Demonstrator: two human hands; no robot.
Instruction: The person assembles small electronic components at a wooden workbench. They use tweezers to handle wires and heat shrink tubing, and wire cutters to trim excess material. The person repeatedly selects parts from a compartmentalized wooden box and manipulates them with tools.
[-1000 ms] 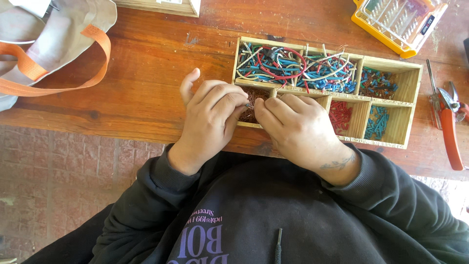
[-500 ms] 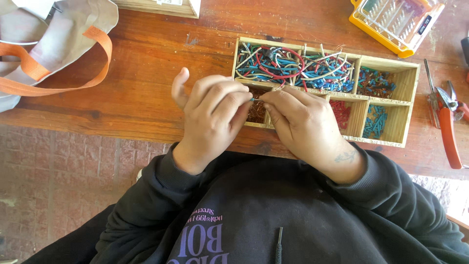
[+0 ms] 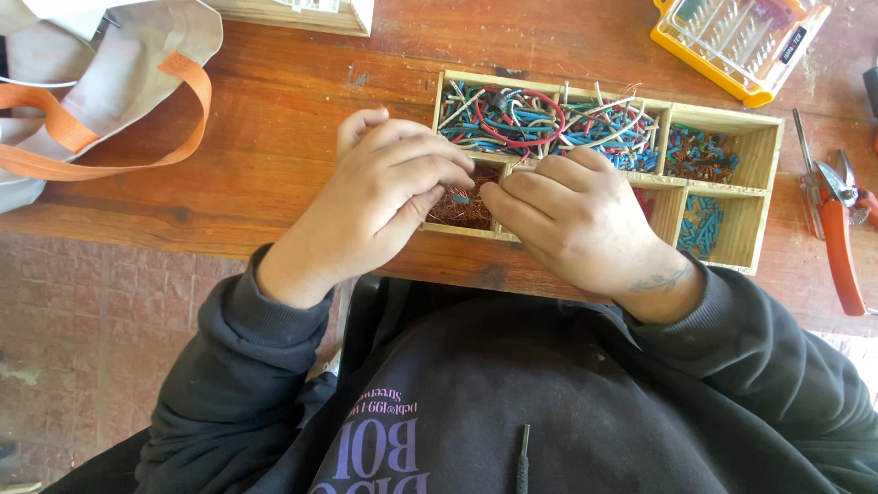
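Bright, even daylight fills the scene, with soft, short shadows under the hands and inside the wooden box (image 3: 764,197). The picture is sharp overall, colours vivid. Mild glare sits on the clear-lidded yellow case (image 3: 741,41). Slight wide-angle bending shows along the table's (image 3: 274,137) edges

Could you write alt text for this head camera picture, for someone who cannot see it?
Seen from above, a person's left hand and right hand meet fingertip to fingertip, pinching a small piece of wire over a compartmented wooden box of coloured wire scraps on a wooden table. Orange-handled cutters lie to the right, a bag with orange straps to the left.
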